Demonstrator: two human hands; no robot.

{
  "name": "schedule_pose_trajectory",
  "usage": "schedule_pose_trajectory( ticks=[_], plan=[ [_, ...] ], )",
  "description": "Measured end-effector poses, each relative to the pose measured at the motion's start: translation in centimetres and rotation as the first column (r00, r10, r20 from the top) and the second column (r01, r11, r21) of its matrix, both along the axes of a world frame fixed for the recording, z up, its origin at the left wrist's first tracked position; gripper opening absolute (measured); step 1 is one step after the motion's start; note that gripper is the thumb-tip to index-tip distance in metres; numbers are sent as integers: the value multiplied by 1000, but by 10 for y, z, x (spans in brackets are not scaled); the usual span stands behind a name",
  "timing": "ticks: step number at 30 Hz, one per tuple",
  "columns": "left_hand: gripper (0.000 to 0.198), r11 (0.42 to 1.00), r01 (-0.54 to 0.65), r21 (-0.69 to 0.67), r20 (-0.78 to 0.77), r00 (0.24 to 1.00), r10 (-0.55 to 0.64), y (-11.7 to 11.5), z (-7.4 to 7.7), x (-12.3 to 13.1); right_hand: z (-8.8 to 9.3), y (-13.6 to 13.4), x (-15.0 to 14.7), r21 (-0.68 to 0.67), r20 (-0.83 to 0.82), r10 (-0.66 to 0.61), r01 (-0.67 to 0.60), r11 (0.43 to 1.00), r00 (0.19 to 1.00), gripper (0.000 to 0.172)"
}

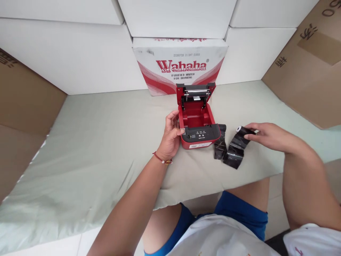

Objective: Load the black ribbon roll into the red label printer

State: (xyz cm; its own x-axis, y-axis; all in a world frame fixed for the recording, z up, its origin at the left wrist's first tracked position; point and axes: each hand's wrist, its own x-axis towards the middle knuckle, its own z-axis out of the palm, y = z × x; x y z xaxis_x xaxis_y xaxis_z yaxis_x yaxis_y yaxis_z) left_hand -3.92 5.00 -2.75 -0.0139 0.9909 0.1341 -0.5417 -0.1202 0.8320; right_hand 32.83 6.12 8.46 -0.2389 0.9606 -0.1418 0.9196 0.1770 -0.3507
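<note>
A red and black label printer (199, 135) stands on the cloth-covered table with its lid (196, 93) raised, so its red inner bay shows. My left hand (172, 137) grips the printer's left side, thumb on the front corner of the top panel. To the right of the printer, my right hand (262, 135) pinches a roll of black ribbon (243, 135) with a white core end. Loose ribbon runs down from this roll in a fold, then back up to a second black roll (222, 127) lying against the printer's right side.
A white and red Wahaha water carton (183, 65) stands right behind the printer. White boxes (80, 53) form a wall at the back. Brown cardboard boxes flank the table, one at left (23, 106) and one at right (306, 74). The pale green cloth (106, 149) hangs over the front edge.
</note>
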Motion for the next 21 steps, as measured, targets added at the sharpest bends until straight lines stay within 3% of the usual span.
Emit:
schedule_pose_trajectory(
  ticks=[5,9,12,14,17,21],
  plan=[
    [68,1000,8,-7,-2,1000,-8,0,2,0,-23,14,-41,103,32,1,-4,995,999,46],
    [67,1000,7,0,18,1000,-7,0,2,1,-36,18,-85,38,150,91,-98,994,984,42],
    [68,1000,7,4,19,1000,-7,0,1,2,-35,12,-99,-12,202,125,-125,992,971,41],
    [69,1000,3,10,9,1000,-3,1,0,3,-23,6,-91,-57,151,208,-202,978,966,39],
    [70,1000,-2,13,4,1000,2,2,-3,4,12,-5,-66,-90,-75,370,-376,922,926,35],
    [70,1000,-8,10,15,1000,8,4,-5,4,58,-9,-55,0,-226,359,-369,930,906,45]
  ],
)
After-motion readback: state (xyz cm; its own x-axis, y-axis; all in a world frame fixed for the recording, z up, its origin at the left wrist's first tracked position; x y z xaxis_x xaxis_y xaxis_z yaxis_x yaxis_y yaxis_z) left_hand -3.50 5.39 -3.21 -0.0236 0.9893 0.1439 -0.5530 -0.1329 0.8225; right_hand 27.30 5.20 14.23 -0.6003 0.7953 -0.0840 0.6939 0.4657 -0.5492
